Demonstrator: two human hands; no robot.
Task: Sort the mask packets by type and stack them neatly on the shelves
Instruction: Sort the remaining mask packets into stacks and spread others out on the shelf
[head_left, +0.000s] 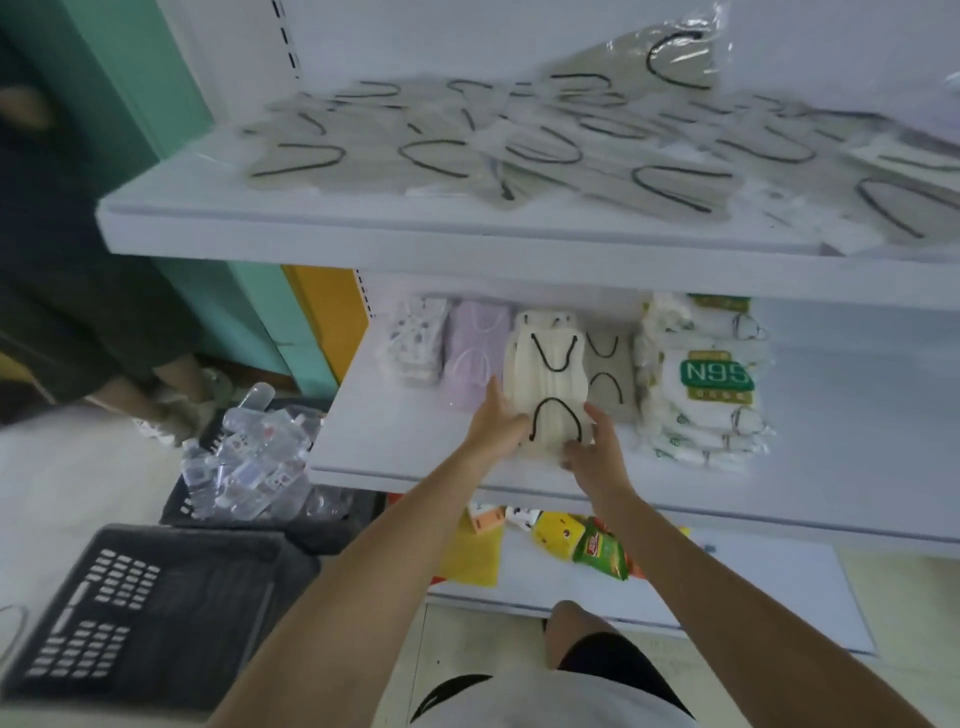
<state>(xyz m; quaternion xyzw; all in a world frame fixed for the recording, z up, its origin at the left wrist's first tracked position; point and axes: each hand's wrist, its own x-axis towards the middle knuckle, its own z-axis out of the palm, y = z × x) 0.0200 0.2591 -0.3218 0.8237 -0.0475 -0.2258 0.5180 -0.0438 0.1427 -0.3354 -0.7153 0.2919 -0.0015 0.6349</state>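
Left hand, fingers straight, presses one side of the cream mask packets. Right hand grips their near end. I judge I'm squaring this stack between lilac packets and grey packets on the middle shelf.

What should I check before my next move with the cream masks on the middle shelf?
1. Hands on cream stack: left hand presses its left side, right hand grips its front right corner: ok.
2. Cream stack edges aligned: cannot tell, blurred.
3. Purple stack, grey stack, N95 stack each one type: ok.
4. Loose masks on upper shelf stacked: not ok, scattered.
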